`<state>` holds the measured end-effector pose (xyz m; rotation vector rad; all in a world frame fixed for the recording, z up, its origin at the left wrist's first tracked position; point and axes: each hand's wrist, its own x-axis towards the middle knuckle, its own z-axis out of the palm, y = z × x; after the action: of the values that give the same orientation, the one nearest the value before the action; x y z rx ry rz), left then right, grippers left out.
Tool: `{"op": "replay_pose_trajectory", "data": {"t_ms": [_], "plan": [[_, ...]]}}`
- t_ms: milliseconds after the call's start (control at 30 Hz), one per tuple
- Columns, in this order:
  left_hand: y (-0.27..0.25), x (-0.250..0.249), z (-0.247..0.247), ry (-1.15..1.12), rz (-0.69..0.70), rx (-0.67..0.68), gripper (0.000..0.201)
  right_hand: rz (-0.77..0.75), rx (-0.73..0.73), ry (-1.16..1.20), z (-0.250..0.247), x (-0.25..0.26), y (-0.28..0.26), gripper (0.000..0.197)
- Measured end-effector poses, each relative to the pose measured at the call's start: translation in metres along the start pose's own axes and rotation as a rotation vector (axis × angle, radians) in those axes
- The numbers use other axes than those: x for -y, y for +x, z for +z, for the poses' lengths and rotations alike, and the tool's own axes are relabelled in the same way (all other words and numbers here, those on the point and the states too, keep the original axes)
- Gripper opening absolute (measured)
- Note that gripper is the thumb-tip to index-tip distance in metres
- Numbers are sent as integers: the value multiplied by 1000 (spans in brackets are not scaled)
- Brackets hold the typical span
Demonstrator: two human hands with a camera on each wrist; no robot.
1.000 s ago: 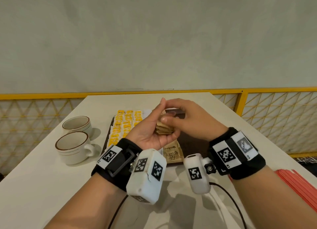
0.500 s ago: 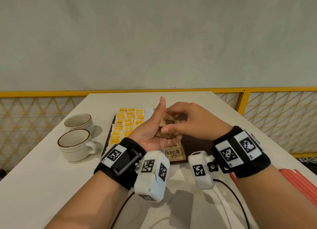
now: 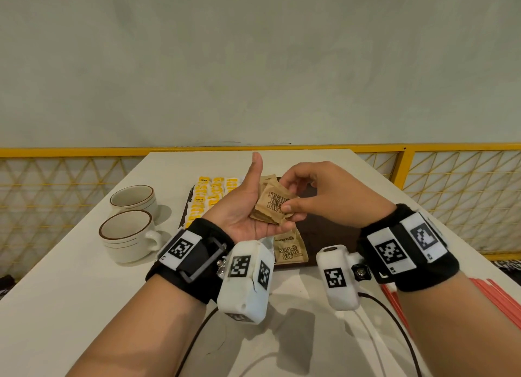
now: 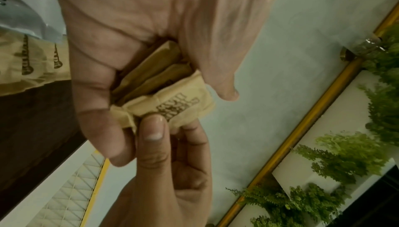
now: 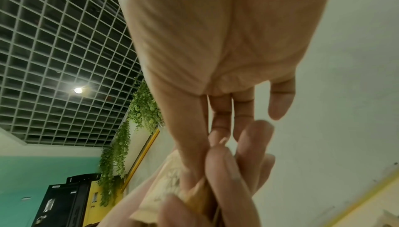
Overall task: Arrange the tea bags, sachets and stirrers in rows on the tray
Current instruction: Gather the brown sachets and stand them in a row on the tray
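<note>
The left hand (image 3: pixel 248 207) has turned palm up since a second ago, with its thumb now pointing straight up. It cups a small stack of brown sugar sachets (image 3: pixel 266 213), fingers curled under them. The right hand (image 3: pixel 324 199) has pulled the top sachet (image 3: pixel 275 204) up so its printed face shows; its grip is clamped on that sachet's edge between thumb and finger. Before, the sachets were hidden between both hands.

One more brown sachet (image 3: pixel 289 249) lies on the dark tray (image 3: pixel 332 230), at the near edge. Yellow tea bags (image 3: pixel 208 199) sit in rows on the tray's left part. Two white cups (image 3: pixel 127 235) stand on the white surface (image 3: pixel 70 292), left of the tray. Red stirrers (image 3: pixel 501 300) lie at the right edge. A yellow railing (image 3: pixel 462 146) and a pale wall stand behind.
</note>
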<state>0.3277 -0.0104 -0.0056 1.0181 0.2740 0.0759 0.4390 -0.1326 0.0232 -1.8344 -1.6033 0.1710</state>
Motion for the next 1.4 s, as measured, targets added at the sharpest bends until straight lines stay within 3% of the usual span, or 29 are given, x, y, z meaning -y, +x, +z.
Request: {"op": "replay_pose_trajectory", "data": {"t_ms": [200,333,467,567,633,767,900,1167,1400], "plan": [[2,0,-2,69,10,-37,80,47,27,-19,3,-7,2,21],[4,2,-2,110,83,-103,66,37,61,-3,10,-7,3,17],[8,-1,-4,114,209,-209,53,32,-47,93,10,-4,5,15],[12,-23,-9,305,336,-315,29,140,-170,369,-5,-7,18,17],[19,-44,-13,488,390,-309,17,225,-181,548,-20,-15,34,18],[52,-83,-18,947,304,-246,17,341,-74,569,-38,-41,69,17],[99,-110,-21,1277,211,-268,14,435,-48,564,-37,-77,100,21],[185,-123,-44,1675,10,-176,8,543,28,400,-24,-153,140,21],[239,-114,-65,1809,-42,-168,11,630,-26,347,-8,-195,162,19]]}}
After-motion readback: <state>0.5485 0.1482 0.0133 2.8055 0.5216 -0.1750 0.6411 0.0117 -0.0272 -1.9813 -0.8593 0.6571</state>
